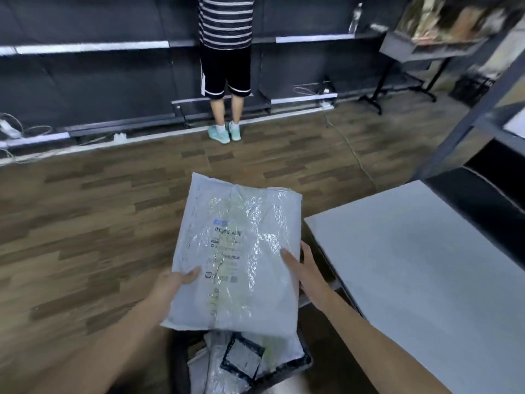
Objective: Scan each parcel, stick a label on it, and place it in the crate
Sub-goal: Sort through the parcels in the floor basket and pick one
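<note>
A flat white plastic parcel point(235, 251) with a printed barcode label and clear tape is held up over the floor, in the middle of the view. My left hand point(176, 280) grips its left edge, thumb on top. My right hand point(304, 268) holds its right edge, thumb on the face and fingers behind. Directly below the parcel stands a dark crate point(298, 365) with several other white parcels point(244, 362) inside it.
A grey table point(420, 274) stands to my right, close to the crate. A person in a striped shirt point(225, 66) stands at dark shelving point(85, 66) across the wood floor. Cables point(349, 143) run along the floor near the shelves.
</note>
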Available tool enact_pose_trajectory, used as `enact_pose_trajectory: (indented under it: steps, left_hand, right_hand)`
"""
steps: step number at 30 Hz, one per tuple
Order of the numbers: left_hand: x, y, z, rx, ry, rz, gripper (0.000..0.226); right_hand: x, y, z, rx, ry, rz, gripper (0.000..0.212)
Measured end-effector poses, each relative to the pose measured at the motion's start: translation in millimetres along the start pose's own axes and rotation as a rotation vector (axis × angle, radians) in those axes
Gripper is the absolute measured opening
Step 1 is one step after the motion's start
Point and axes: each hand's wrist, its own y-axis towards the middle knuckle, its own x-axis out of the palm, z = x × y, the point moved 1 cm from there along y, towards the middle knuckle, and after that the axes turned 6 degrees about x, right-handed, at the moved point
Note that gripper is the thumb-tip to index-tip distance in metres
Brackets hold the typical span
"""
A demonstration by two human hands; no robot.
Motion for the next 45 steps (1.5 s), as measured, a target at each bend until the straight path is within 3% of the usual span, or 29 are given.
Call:
enact_pose_trajectory:
  steps: [5, 11, 17, 31, 38, 45]
  left_hand:
    - [41.0, -28.1, 37.7, 0.035, -0.012, -0.144, 0.032]
    - [112.5, -42.9, 58.4, 0.094, 0.048, -0.325, 0.023]
    - [191.5, -56.1, 64.5, 0.161, 0.172, -0.493, 0.019]
    - [371.6, -104.3, 40.6, 0.403, 0.529, -0.765, 0.047]
    - [432.7, -111.1, 10.5, 0.491, 0.76, -0.825, 0.041]
    - [479.7, -103.6, -10.9, 0.511, 0.929, -0.865, 0.048]
  right_hand:
    - [-25.9, -46.9, -40.2, -0.091, 0.006, 0.208, 0.052]
    - [-83.1, -98.3, -53.8, -0.187, 0.099, 0.406, 0.023]
    - [-145.7, -145.0, -52.0, -0.182, 0.179, 0.607, 0.047]
    - [-281.8, -221.3, 12.0, -0.139, 0.398, 0.872, 0.073]
    - [-310.7, -240.5, 40.8, -0.11, 0.528, 0.939, 0.069]
    - [-333.5, -242.1, 52.3, -0.124, 0.482, 0.884, 0.046]
